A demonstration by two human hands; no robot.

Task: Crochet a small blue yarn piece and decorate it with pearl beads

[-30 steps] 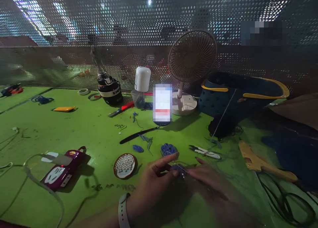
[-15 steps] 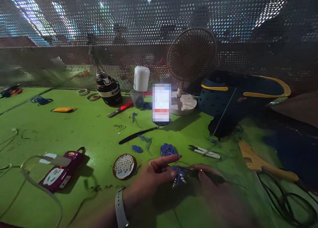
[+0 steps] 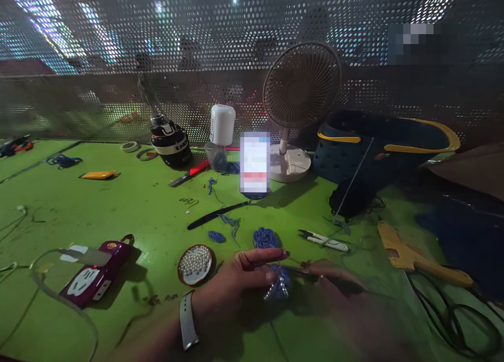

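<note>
While the left hand [image 3: 240, 275] pinches the blue piece [image 3: 279, 276] in its fingers, that bit hangs over the desk [image 3: 145, 209], its pearls [image 3: 284, 288] fanning downward, long axis hard to call. Right hand [image 3: 338, 286]'s just right of it, so left is nearer; can't tell what the blurry right fingers grip. Count: one piece, one yarn ball [image 3: 264, 238], one dish [image 3: 199, 278], one snips [image 3: 326, 241].

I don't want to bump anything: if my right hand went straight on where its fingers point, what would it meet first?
Your right hand points leftward, so probably the pearl-beaded blue yarn piece in your left hand; blur leaves depth unclear.
</note>
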